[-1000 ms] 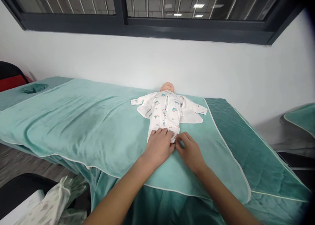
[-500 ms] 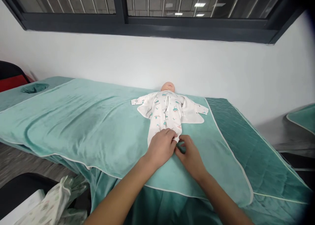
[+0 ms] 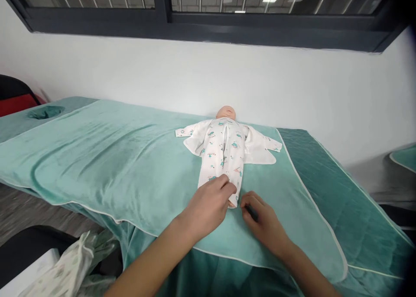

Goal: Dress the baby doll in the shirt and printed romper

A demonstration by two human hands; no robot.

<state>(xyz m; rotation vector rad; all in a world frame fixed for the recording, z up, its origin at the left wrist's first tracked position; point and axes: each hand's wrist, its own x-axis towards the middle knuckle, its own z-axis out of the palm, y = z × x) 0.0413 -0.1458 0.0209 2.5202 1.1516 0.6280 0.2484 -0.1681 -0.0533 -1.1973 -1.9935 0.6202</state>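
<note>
A baby doll (image 3: 225, 112) lies on its back, head toward the wall and arms spread out. It wears a white printed baby outfit (image 3: 224, 147), with a loose white top spread out at both sides. My left hand (image 3: 208, 208) is closed over the lower trouser legs, its fingertips at the leg on the right. A little skin-coloured foot shows at that leg's hem. Just right of the hem, my right hand (image 3: 264, 221) has its fingers curled toward the thumb. Something dark, or a shadow, shows between them. The doll's other foot is hidden behind my left hand.
A light green blanket (image 3: 130, 158) covers much of the padded bed (image 3: 312, 175), which stands against a white wall under a window. At the lower left, a patterned cloth (image 3: 69, 266) and a white flat thing (image 3: 30, 273) lie near a black chair.
My right hand has moved away from the hem, down and to the right, and its fingers have curled in more. My left hand has shifted slightly downward. The hem and foot now show.
</note>
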